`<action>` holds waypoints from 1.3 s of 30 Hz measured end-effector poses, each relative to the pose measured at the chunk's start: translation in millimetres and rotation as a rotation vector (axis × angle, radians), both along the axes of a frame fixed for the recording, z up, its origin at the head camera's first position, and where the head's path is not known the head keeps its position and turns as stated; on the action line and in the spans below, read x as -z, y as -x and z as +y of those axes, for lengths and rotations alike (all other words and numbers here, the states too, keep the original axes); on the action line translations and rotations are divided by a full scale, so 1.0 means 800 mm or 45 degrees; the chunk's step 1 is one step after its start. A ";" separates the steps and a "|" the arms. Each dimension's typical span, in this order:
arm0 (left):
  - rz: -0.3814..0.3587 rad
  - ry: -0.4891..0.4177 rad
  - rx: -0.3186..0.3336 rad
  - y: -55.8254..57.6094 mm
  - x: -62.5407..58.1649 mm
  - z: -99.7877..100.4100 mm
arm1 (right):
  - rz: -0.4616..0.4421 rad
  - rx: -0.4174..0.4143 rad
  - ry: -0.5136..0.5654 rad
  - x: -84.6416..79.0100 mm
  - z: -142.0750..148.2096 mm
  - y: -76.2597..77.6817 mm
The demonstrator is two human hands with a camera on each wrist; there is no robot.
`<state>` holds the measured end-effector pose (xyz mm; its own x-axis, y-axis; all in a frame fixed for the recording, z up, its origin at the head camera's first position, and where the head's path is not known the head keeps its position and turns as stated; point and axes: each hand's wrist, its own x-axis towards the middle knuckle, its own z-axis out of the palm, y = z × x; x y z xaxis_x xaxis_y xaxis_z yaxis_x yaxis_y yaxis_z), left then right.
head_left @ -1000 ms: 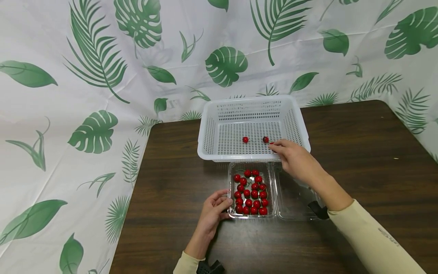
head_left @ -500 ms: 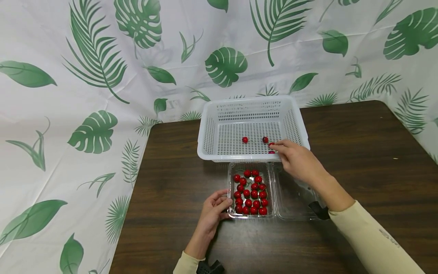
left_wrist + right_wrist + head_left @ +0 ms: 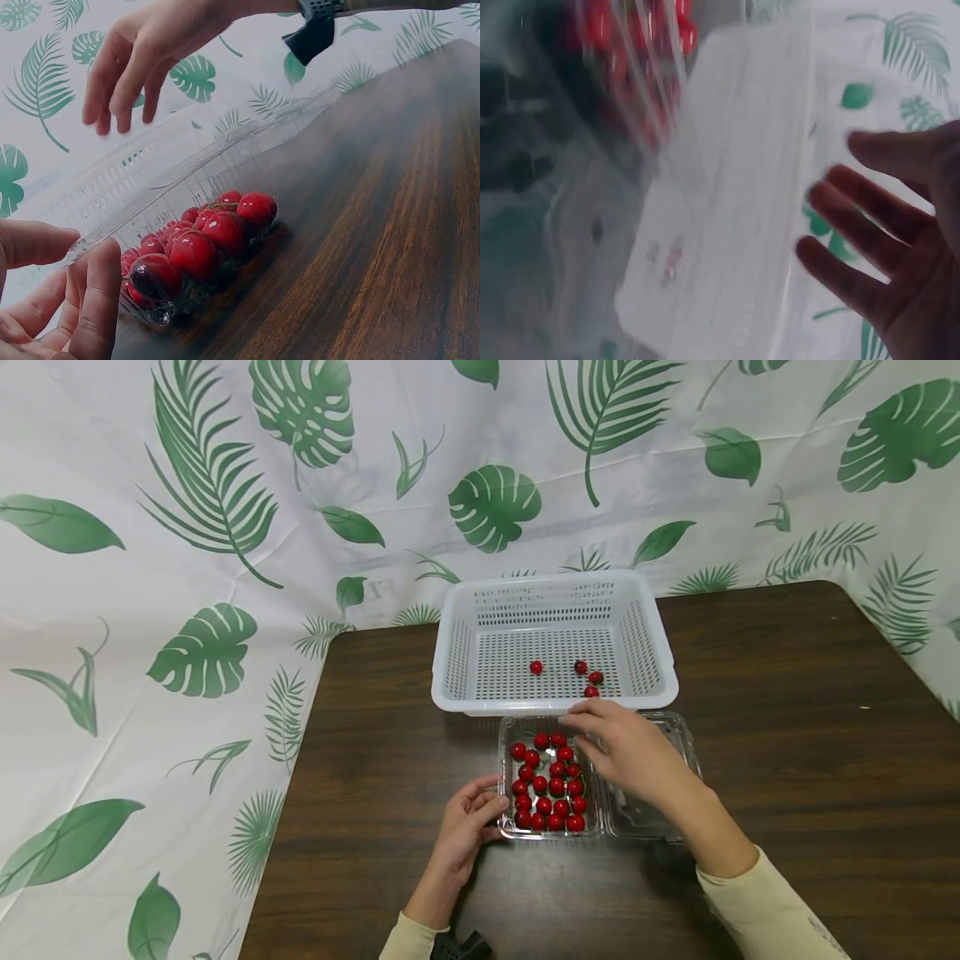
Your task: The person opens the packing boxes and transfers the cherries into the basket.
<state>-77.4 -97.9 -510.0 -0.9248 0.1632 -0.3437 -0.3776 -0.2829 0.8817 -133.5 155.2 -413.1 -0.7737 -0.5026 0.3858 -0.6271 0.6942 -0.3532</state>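
Cherries (image 3: 557, 787) in clear box (image 3: 551, 837), sleeve print (image 3: 821, 932) illegible

Pale yellow sleeves (image 3: 759, 906), faint marking (image 3: 823, 932) on one, black wrist devices (image 3: 313, 37); perforated

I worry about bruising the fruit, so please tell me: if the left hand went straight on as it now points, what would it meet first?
The clear container, whose left edge the left hand pinches. The cherries would probably come next, though depth is hard to judge.

Cherries (image 3: 687, 34) and basket (image 3: 731, 150) blurred in right wrist view, right sleeve (image 3: 757, 906) cut off in head view
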 end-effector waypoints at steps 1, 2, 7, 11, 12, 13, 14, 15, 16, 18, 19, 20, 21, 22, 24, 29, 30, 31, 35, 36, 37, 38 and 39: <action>0.000 0.000 -0.001 0.000 0.000 0.000 | -0.024 -0.028 -0.031 0.003 -0.006 -0.005; -0.001 0.001 -0.002 0.000 0.000 0.000 | -0.055 -0.055 -0.063 0.007 -0.011 -0.010; -0.002 -0.004 -0.009 -0.001 -0.001 -0.001 | -0.215 -0.165 -0.150 0.029 -0.035 -0.028; 0.000 -0.009 -0.015 -0.001 -0.001 -0.001 | -0.283 -0.170 -0.210 0.043 -0.048 -0.037; 0.003 -0.010 -0.015 -0.001 -0.001 -0.001 | -0.291 -0.157 -0.226 0.046 -0.050 -0.038; 0.005 -0.012 -0.013 -0.001 -0.001 -0.001 | -0.295 -0.146 -0.237 0.048 -0.053 -0.039; 0.005 -0.014 -0.011 -0.001 -0.001 0.000 | -0.302 -0.135 -0.248 0.050 -0.055 -0.040; 0.005 -0.013 -0.009 -0.001 -0.001 0.000 | -0.310 -0.122 -0.262 0.053 -0.057 -0.041; 0.002 -0.016 -0.010 -0.001 -0.001 0.000 | -0.320 -0.109 -0.279 0.055 -0.058 -0.042; -0.002 -0.020 -0.010 -0.002 -0.001 0.000 | -0.345 -0.087 -0.303 0.058 -0.061 -0.042; -0.007 -0.023 -0.011 -0.002 0.000 0.001 | -0.358 -0.079 -0.314 0.059 -0.062 -0.042; -0.010 -0.024 -0.014 -0.002 0.000 0.000 | -0.368 -0.074 -0.325 0.060 -0.063 -0.042; -0.010 -0.025 -0.016 -0.002 0.000 0.000 | -0.375 -0.071 -0.333 0.061 -0.064 -0.042; -0.012 -0.026 -0.018 -0.002 0.000 0.000 | -0.381 -0.069 -0.338 0.061 -0.065 -0.042; -0.014 -0.022 -0.022 -0.002 0.000 0.000 | -0.388 -0.068 -0.345 0.061 -0.067 -0.041; -0.010 -0.017 -0.016 -0.001 -0.002 -0.001 | -0.388 -0.051 -0.363 0.062 -0.072 -0.042; -0.010 -0.017 -0.013 -0.001 -0.003 -0.001 | -0.383 -0.046 -0.362 0.062 -0.072 -0.042; -0.009 -0.019 -0.010 0.000 -0.003 -0.001 | -0.380 -0.044 -0.361 0.062 -0.073 -0.042; -0.008 -0.024 -0.005 0.000 -0.004 0.000 | -0.402 -0.043 -0.343 0.063 -0.073 -0.042; -0.008 -0.025 -0.005 0.000 -0.004 0.000 | -0.411 -0.043 -0.341 0.063 -0.073 -0.043; -0.007 -0.030 -0.004 -0.001 -0.003 0.000 | -0.419 -0.041 -0.340 0.063 -0.073 -0.043; -0.006 -0.032 -0.003 -0.001 -0.003 0.000 | -0.428 -0.037 -0.338 0.063 -0.073 -0.043; -0.004 -0.036 -0.002 -0.001 -0.003 0.000 | -0.432 -0.035 -0.335 0.063 -0.073 -0.044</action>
